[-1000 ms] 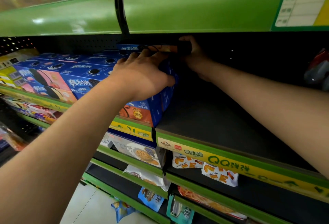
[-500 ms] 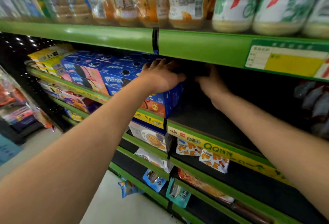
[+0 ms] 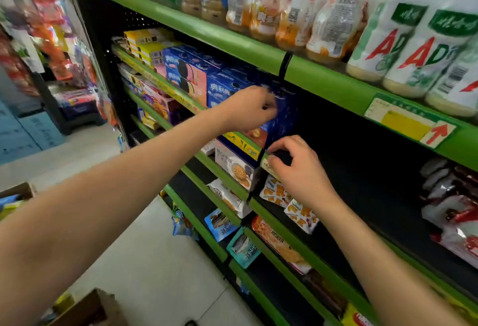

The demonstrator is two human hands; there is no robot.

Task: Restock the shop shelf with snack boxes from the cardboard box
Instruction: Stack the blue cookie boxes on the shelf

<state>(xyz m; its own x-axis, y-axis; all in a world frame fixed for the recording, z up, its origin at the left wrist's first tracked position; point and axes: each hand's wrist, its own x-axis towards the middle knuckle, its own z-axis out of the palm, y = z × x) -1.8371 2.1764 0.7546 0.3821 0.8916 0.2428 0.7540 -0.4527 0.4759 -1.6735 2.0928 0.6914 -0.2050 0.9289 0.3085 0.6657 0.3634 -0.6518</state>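
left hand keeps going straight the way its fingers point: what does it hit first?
Most likely the dark blue snack box at the end of the row: the left hand has its loosely curled fingers right at its front, possibly touching already. Motion blur hides the gap.

Shelf edges (image 3: 326,85) bright green; shelf boards (image 3: 375,196) and pegboard back (image 3: 134,21) black. Snack boxes (image 3: 227,87) dark blue with white lettering, some with pink fronts (image 3: 192,77) showing black cookie rounds. Yellow boxes (image 3: 148,50) at the far end. Bottles (image 3: 403,48) on top white, red and green letters, green labels. Price tag (image 3: 406,125) yellow with a red arrow. White box (image 3: 234,167) below has a blue top and a tan cookie picture. Floor (image 3: 155,248) pale grey-white. Cardboard box (image 3: 85,310) brown.
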